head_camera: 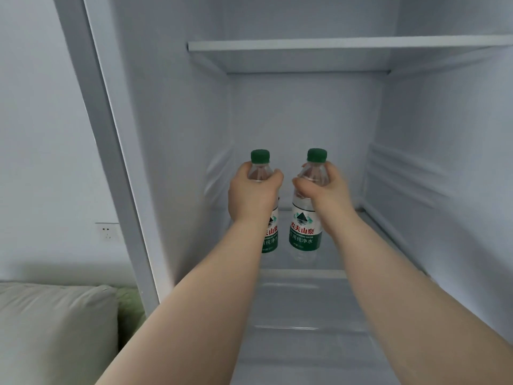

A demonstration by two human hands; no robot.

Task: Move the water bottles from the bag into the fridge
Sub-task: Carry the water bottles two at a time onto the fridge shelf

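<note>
Two clear water bottles with green caps and green-and-white labels stand upright side by side inside the open white fridge (pixel 177 134). My left hand (pixel 251 194) grips the left bottle (pixel 270 234) around its upper part, hiding much of it. My right hand (pixel 323 190) grips the right bottle (pixel 305 226) just below the cap. Both bottles are at the level of the glass shelf (pixel 305 276); I cannot tell whether their bases touch it. The bag is out of view.
A white upper shelf (pixel 333 44) spans the fridge above the bottles. The fridge's left frame (pixel 111 162) borders a pale wall with a socket (pixel 108 232). A light cushion (pixel 55 329) and a green one (pixel 129 307) lie at the lower left.
</note>
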